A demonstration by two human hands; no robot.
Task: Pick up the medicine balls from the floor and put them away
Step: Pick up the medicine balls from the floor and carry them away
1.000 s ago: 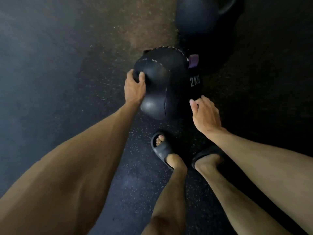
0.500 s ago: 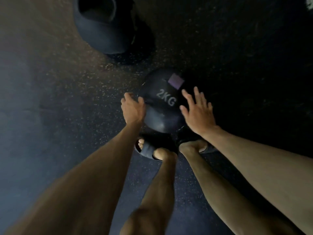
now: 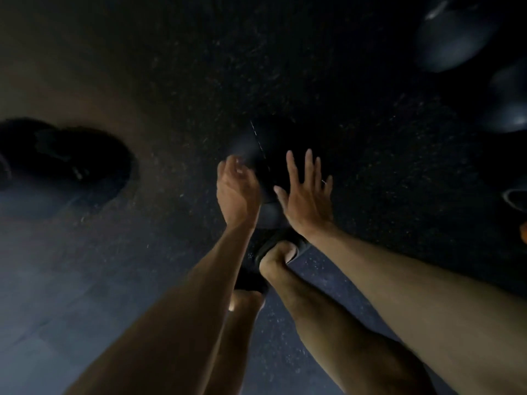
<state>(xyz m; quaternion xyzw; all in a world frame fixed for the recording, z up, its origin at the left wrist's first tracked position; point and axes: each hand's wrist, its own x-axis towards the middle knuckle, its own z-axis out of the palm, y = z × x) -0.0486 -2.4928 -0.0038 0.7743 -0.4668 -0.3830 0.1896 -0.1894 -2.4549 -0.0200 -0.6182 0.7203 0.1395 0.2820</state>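
A black medicine ball (image 3: pixel 261 151) with a pale stitched seam lies on the dark floor just beyond my hands, blurred and hard to make out. My left hand (image 3: pixel 236 192) is cupped over its near left side. Over its near right side my right hand (image 3: pixel 306 195) is flat with the fingers spread. Neither hand closes around the ball, and I cannot tell whether they touch it. Another dark ball (image 3: pixel 65 163) lies on the floor at the far left. Two more dark rounded balls (image 3: pixel 453 38) (image 3: pixel 510 101) sit at the top right.
My feet in dark sandals (image 3: pixel 281 248) stand right behind the ball, under my forearms. A pale rimmed object (image 3: pixel 516 199) and a bit of orange (image 3: pixel 524 232) show at the right edge. Speckled black rubber floor (image 3: pixel 370 166) spreads all around.
The view has swung right, so the far ball now sits at the left and other balls appear at the top right. Both hands have loosened, with their fingers spread over the near ball.
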